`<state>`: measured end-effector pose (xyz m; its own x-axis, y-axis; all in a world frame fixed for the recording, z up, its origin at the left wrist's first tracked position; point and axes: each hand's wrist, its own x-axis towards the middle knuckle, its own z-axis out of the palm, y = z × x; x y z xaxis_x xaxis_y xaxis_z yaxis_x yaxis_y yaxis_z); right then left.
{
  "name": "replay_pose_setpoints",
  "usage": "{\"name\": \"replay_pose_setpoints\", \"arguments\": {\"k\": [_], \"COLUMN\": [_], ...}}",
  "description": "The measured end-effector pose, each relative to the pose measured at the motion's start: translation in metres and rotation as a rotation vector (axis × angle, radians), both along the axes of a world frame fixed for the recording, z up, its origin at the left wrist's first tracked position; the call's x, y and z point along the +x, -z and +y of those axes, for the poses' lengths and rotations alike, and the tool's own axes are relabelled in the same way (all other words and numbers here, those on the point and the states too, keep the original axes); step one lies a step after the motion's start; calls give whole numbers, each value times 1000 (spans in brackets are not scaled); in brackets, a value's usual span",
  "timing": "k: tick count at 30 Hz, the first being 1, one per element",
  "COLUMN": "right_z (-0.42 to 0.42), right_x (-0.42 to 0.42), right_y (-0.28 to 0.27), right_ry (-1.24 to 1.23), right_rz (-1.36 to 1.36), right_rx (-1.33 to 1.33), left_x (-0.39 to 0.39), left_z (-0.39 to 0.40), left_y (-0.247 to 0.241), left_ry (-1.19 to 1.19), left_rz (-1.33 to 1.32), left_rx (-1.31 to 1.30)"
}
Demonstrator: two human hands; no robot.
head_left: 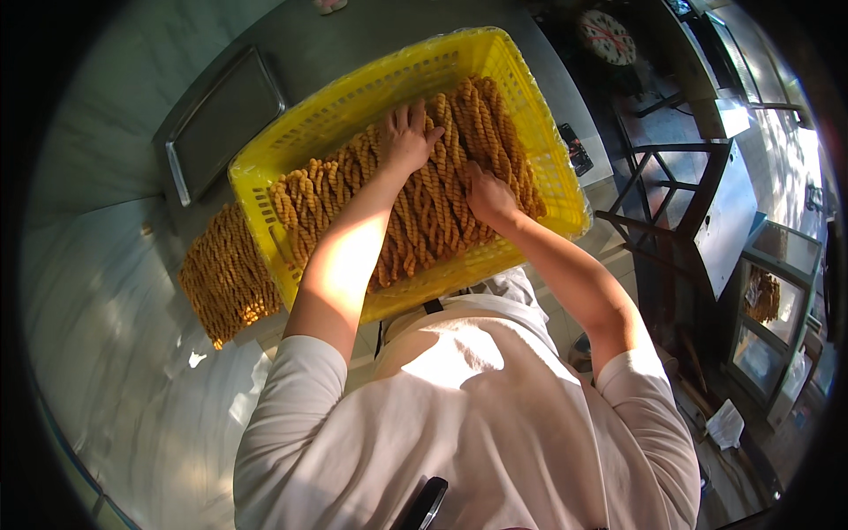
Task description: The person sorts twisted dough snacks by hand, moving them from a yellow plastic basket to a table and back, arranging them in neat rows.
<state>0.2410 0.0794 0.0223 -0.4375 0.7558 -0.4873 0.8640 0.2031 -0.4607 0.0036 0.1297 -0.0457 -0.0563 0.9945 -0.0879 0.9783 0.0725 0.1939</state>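
Note:
Twisted fried dough sticks (424, 215) lie side by side in a yellow plastic basket (371, 99) with slotted walls and a clear plastic liner. My left hand (405, 140) rests palm down on the far part of the sticks, its fingers spread. Further right, my right hand (491, 197) touches the sticks near the basket's right end with curled fingers. Its fingertips are partly hidden, so I cannot tell whether they grip a stick. The basket stands in front of my waist, partly over a metal table (391, 23).
More dough twists (228, 275) are piled left of the basket. A shallow metal tray (225, 122) lies behind it on the left. Past the right rim is a small dark object (575, 149). Dark-framed furniture (662, 192) and a glass-paned cabinet (775, 311) stand further right.

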Motion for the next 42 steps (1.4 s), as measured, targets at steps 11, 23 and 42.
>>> {"name": "replay_pose_setpoints", "arguments": {"k": [11, 23, 42], "right_z": [14, 45, 39], "right_x": [22, 53, 66], "right_y": [-1, 6, -20], "right_ry": [-33, 278, 458], "right_rz": [15, 193, 269], "right_rx": [-27, 256, 285], "left_x": [67, 70, 96], "left_z": [-25, -21, -19], "left_y": [-26, -27, -26], "left_ry": [197, 443, 586], "left_rz": [109, 55, -130], "left_rx": [-22, 90, 111]}}
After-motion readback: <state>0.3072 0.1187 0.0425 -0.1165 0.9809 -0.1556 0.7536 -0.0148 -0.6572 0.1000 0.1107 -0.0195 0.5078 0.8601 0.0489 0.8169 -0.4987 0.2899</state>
